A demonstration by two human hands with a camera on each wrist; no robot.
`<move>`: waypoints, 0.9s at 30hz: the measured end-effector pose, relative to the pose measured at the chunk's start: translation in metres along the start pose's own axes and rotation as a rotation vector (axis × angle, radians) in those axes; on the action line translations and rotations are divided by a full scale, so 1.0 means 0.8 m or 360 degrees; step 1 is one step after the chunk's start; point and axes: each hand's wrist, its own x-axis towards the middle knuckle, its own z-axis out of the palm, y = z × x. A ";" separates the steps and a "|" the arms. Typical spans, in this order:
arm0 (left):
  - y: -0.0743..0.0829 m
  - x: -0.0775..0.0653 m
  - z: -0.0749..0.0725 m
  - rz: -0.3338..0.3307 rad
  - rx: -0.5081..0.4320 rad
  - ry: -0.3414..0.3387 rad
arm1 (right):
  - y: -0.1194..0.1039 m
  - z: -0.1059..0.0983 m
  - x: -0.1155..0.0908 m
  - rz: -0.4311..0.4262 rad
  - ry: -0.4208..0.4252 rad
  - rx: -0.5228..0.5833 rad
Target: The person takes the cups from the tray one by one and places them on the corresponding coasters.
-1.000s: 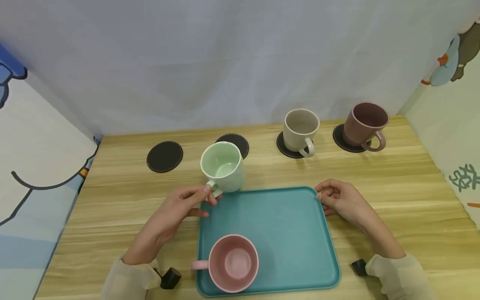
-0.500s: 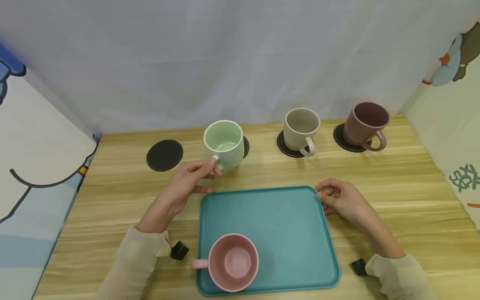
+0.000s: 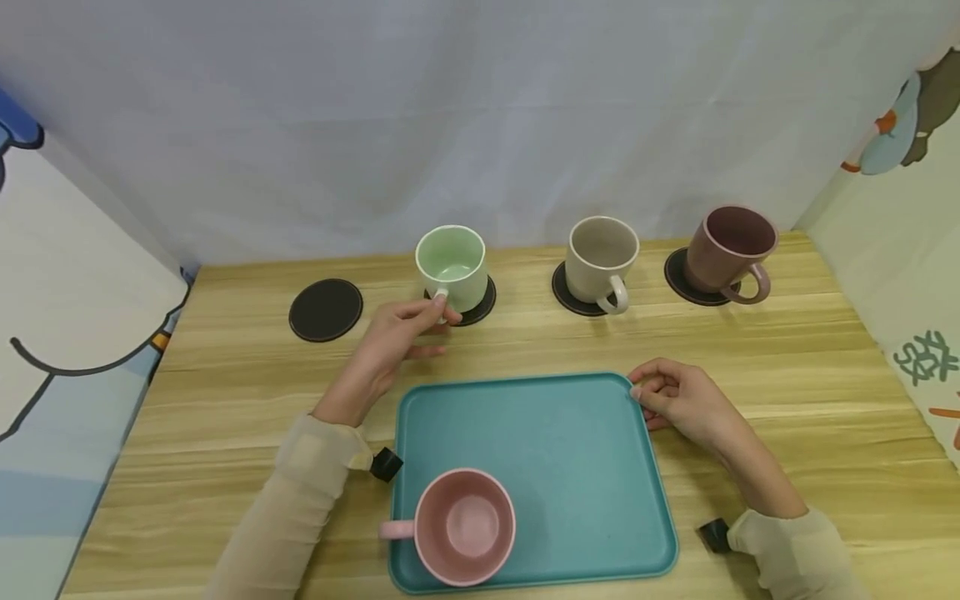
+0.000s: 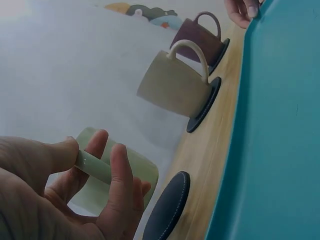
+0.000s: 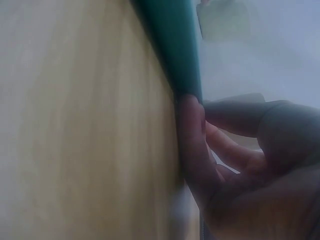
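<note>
My left hand (image 3: 390,337) pinches the handle of a pale green mug (image 3: 456,265). The mug hangs upright over a round black coaster (image 3: 482,308); in the left wrist view a gap shows between the mug and the coaster (image 4: 167,206). My right hand (image 3: 686,402) grips the far right corner of a teal tray (image 3: 577,475), thumb and fingers at its rim. The right wrist view shows those fingers at the edge of the tray (image 5: 175,45). A pink mug (image 3: 465,533) stands in the tray's near left corner, its handle pointing left over the rim.
Along the back of the wooden table (image 3: 247,383), a beige mug (image 3: 596,271) and a dusky purple mug (image 3: 723,258) stand on black coasters. Another black coaster (image 3: 326,310) lies at the back left. A pale cloth (image 3: 450,108) rises behind the table.
My left hand has carried the green mug away from the tray's far left corner, back and slightly right, to over the coaster. My right hand and the pink mug have stayed in place.
</note>
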 end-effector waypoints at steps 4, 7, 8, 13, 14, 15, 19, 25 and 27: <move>-0.003 0.009 0.004 -0.0021 -0.0031 0.0013 | 0.001 0.000 0.000 -0.0006 -0.0001 0.0001; -0.006 0.015 0.005 -0.0045 -0.0052 0.0029 | 0.002 0.000 0.001 -0.0007 -0.0002 0.0006; -0.008 0.017 0.005 -0.0052 -0.0056 0.0033 | 0.002 0.000 0.001 -0.0006 -0.0003 0.0008; -0.013 0.023 0.005 -0.0090 -0.0041 0.0056 | 0.002 0.001 0.001 0.0003 -0.0002 0.0004; -0.014 0.023 0.005 -0.0095 -0.0032 0.0059 | 0.002 0.001 0.001 0.0006 -0.0001 0.0002; -0.015 0.024 0.005 -0.0100 -0.0023 0.0063 | 0.002 0.001 0.001 0.0008 -0.0001 0.0001; -0.016 0.026 0.005 -0.0098 -0.0009 0.0062 | 0.001 0.001 0.000 0.0008 -0.0001 0.0000; -0.015 0.027 0.007 -0.0074 -0.0007 0.0067 | 0.000 0.000 0.000 0.0004 -0.0006 0.0005; -0.014 0.027 0.007 -0.0070 0.0000 0.0064 | 0.001 -0.001 0.001 0.0007 -0.0008 0.0007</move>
